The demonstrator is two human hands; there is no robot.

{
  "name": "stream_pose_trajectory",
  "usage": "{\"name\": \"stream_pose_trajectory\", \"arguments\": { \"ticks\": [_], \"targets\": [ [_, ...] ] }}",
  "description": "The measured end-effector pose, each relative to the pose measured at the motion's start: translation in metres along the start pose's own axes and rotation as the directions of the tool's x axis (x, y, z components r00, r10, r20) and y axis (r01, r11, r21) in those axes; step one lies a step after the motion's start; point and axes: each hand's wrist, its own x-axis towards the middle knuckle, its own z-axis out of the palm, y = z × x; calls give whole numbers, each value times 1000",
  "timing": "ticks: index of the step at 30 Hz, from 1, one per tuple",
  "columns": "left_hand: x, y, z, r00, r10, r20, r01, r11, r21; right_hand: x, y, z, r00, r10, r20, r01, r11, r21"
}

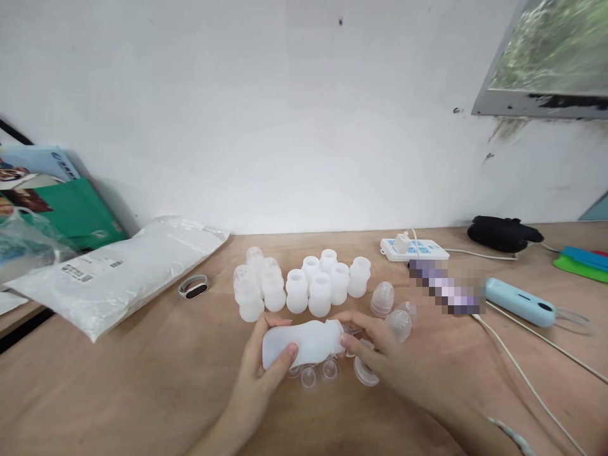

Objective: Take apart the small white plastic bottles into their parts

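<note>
My left grip is closed around the bottom end of a white plastic bottle, which lies on its side just above the table, in the lower middle of the frame. The thumb is on top and a fingertip presses its near side. My right grip meets the bottle from the right and pinches its neck end between thumb and forefinger. I cannot tell whether a cap sits there, because my fingers cover it. Under and beside the bottle, loose clear caps lie on the table; two more stand just right of my right grip's knuckles, and one lies against its near side. Behind my grips, in the middle of the frame, a cluster of standing white bottles sits close together, and those at its left end wear clear caps. At the left of the frame lies a flat white plastic bag with a smart band just beside its right edge. A green folder leans on the wall behind it. Toward the upper right of the table are a white power strip, a black object and a light blue device, all well apart from the bottle.
</note>
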Motion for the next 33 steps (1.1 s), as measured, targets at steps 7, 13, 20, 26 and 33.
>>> {"name": "stream_pose_trajectory", "arguments": {
  "ticks": [7, 13, 20, 26, 33],
  "targets": [
    [-3, -4, 1, 999, 37, 14, -37, 999, 23, 0, -1, -3, 998, -47, 32, 45, 997, 59],
    [-1, -2, 2, 1000, 2, -8, -2, 1000, -14, 2, -4, -1, 996, -42, 73, 32, 990, 137],
    [5, 0, 9, 949, -302, 90, 314, 890, -330, -1, -11, -5, 974, -223, 36, 216, 967, 131],
    [4, 7, 12, 941, -332, 61, 326, 850, -414, -1, -9, -5, 995, -98, -1, 97, 977, 190],
    [6, 3, 9, 972, -235, -3, 215, 895, -391, -2, -8, -7, 992, -122, 33, 118, 988, 101]
  ]
}}
